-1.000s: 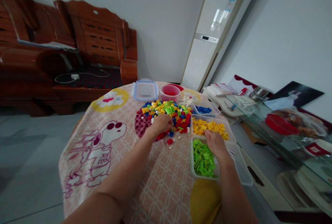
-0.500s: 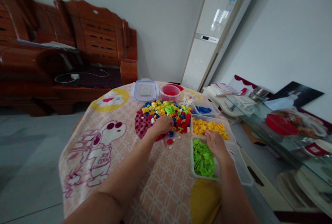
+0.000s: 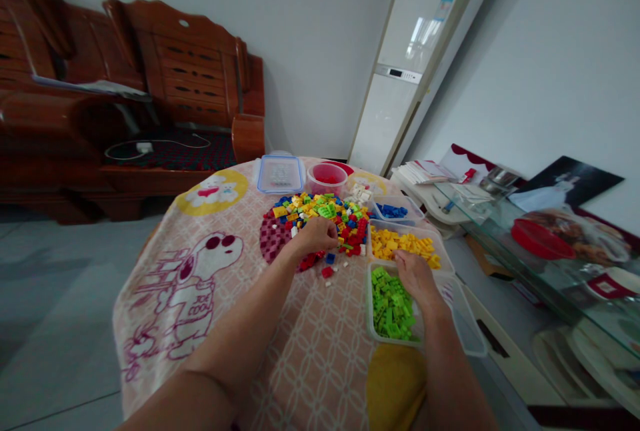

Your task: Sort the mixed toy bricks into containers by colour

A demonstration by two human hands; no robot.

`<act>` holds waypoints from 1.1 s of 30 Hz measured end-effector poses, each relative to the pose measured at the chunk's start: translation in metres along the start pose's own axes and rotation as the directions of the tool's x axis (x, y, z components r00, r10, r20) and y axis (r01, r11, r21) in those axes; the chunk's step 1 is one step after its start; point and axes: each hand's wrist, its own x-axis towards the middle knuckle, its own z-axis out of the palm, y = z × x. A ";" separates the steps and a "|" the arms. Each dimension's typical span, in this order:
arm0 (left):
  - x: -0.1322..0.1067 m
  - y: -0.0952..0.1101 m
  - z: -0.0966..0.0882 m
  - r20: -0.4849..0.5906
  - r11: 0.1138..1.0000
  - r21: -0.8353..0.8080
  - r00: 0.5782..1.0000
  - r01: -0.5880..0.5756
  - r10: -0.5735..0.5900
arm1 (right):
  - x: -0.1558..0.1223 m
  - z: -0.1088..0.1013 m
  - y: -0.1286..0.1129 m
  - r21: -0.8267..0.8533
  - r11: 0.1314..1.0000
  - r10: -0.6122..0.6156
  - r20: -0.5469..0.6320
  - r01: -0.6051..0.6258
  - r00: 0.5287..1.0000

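Observation:
A heap of mixed coloured toy bricks (image 3: 327, 218) lies on a round table under a cartoon-dog cloth (image 3: 200, 284). My left hand (image 3: 315, 236) rests on the heap's near edge, fingers curled in a pinch among the bricks; what they hold is hidden. My right hand (image 3: 415, 274) rests palm down over the clear tray of green bricks (image 3: 390, 308), fingertips at the rim of the tray of yellow bricks (image 3: 405, 244). A few loose bricks (image 3: 327, 272) lie on the cloth just near the heap.
Farther back stand a tray of blue bricks (image 3: 395, 211), a round tub of red bricks (image 3: 327, 179), a clear lidded box (image 3: 280, 173) and some white bricks (image 3: 359, 193). A wooden sofa (image 3: 125, 104) is at left, a glass table (image 3: 525, 238) at right, a tall air conditioner (image 3: 410, 58) behind.
My left hand has shifted slightly right and farther into the heap, its fingers closing. My right hand has stayed where it was.

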 end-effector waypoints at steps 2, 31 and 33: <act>0.001 0.000 0.005 0.036 0.999 -0.040 0.999 0.037 -0.035 | 0.000 0.000 0.000 -0.002 1.000 0.005 0.005 -0.005 1.000; -0.008 0.053 0.036 0.174 0.820 -0.531 0.920 -0.214 0.353 | 0.002 -0.001 0.000 0.021 0.999 0.023 0.040 -0.024 0.999; -0.011 0.057 0.032 0.165 0.830 -0.500 0.914 -0.247 0.371 | 0.002 -0.001 0.000 0.018 1.000 0.022 0.039 -0.023 0.999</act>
